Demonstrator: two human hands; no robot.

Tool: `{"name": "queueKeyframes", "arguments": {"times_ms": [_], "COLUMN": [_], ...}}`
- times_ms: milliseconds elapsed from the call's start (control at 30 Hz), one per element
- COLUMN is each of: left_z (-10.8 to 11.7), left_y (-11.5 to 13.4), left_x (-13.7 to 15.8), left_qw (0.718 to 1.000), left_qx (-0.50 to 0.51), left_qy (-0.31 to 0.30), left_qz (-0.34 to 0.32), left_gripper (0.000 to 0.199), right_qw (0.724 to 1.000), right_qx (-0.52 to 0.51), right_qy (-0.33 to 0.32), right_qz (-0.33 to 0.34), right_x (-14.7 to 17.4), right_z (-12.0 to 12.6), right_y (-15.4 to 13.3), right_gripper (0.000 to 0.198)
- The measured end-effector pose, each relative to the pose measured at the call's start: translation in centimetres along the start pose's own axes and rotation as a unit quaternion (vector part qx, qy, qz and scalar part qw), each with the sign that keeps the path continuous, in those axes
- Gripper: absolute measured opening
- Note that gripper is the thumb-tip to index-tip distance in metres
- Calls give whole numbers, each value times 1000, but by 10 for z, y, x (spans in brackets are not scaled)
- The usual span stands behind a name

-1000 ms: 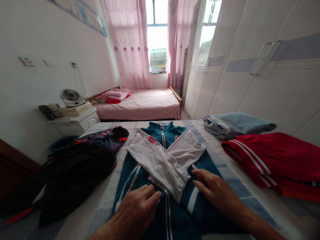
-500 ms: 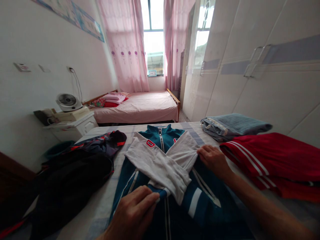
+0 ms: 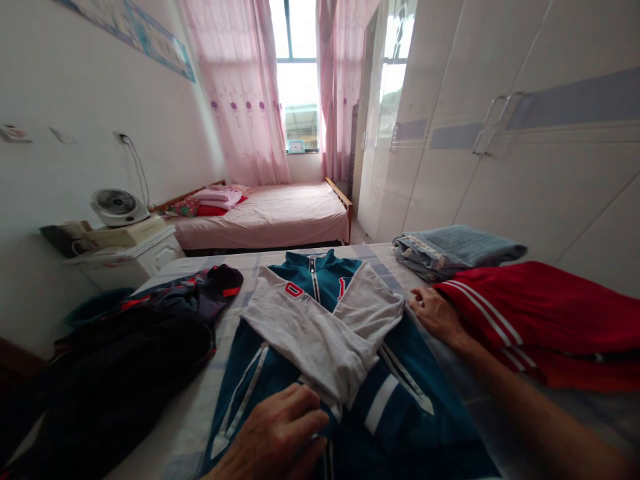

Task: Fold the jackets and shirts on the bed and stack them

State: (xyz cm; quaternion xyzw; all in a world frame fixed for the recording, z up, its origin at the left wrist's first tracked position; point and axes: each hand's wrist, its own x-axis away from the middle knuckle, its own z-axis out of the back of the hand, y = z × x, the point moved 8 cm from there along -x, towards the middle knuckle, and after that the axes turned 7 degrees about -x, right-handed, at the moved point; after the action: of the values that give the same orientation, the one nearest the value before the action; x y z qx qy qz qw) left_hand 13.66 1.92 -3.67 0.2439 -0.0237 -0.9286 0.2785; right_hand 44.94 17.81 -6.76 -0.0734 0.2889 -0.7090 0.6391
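A teal jacket [image 3: 420, 373] with light grey sleeves [image 3: 310, 333], white piping and red lettering lies front up on the sheet. Its sleeves cross over the chest. My left hand [image 3: 280, 427] is low on the jacket, fingers curled at the end of the upper sleeve; the fingertips partly hide the cuff. Just right of the other sleeve, my right hand [image 3: 435, 317] rests on the sheet with its fingers loosely bent and holding nothing. It is close to folded red clothing [image 3: 530, 307] with white stripes.
Dark clothes [image 3: 145, 367] lie heaped on the left. Folded blue denim [image 3: 460, 250] is at the right, behind the red clothing. Beyond stand a pink-covered bed [image 3: 275, 213], a cabinet with a fan [image 3: 119, 207], and a white wardrobe [image 3: 525, 180] along the right wall.
My right hand has let go of the grey sleeve and moved off it to the right. My left hand has shifted slightly right and down at the cuff. The view has turned a little right.
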Motion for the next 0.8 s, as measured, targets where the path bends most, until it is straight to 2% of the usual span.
{"name": "queueKeyframes", "arguments": {"times_ms": [167, 267, 400, 533, 667, 800], "left_z": [-14, -19, -28, -24, -16, -12], "left_y": [2, -2, -9, -7, 0, 4], "left_x": [-3, -2, 0, 1, -1, -2], "left_qw": [998, 998, 998, 998, 992, 987], "left_qx": [12, 28, 34, 39, 26, 6], "left_qy": [-63, -56, -55, -44, -117, -149], "left_qz": [9, 6, 10, 12, 48, 65], "left_gripper": [15, 14, 13, 10, 9, 10], "right_qw": [999, 999, 997, 992, 986, 980], "right_qx": [-14, -8, 28, 98, 162, 192], "right_qy": [-36, -40, -47, -17, 23, -2], "right_qz": [-2, -21, -48, -78, -32, 46], "right_x": [-12, -14, -18, -15, -9, -3], "right_z": [-13, -13, -14, -12, -10, -8], "right_y": [5, 7, 8, 2, -18, -32], "right_gripper": [31, 37, 26, 28, 33, 26]}}
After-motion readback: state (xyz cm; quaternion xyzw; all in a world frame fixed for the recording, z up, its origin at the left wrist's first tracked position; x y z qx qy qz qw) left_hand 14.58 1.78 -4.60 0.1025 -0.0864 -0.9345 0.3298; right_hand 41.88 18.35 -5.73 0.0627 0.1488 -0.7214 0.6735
